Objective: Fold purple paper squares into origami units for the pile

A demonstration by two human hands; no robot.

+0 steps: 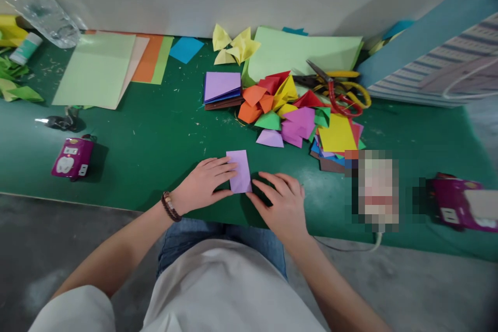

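Observation:
A small lilac paper (239, 170), folded into a narrow rectangle, lies on the green table (155, 135) near its front edge. My left hand (204, 182) lies flat on the paper's left side, fingers stretched out across it. My right hand (282, 205) rests at the paper's lower right corner, fingers spread and pressing its edge. Neither hand grips anything.
Behind the paper lie a heap of folded coloured pieces (286, 109), a stack of square sheets (222, 90), scissors (336, 91), large light-green sheets (95, 70) and yellow folded shapes (233, 46). A purple device (72, 157) sits left, another (462, 202) right.

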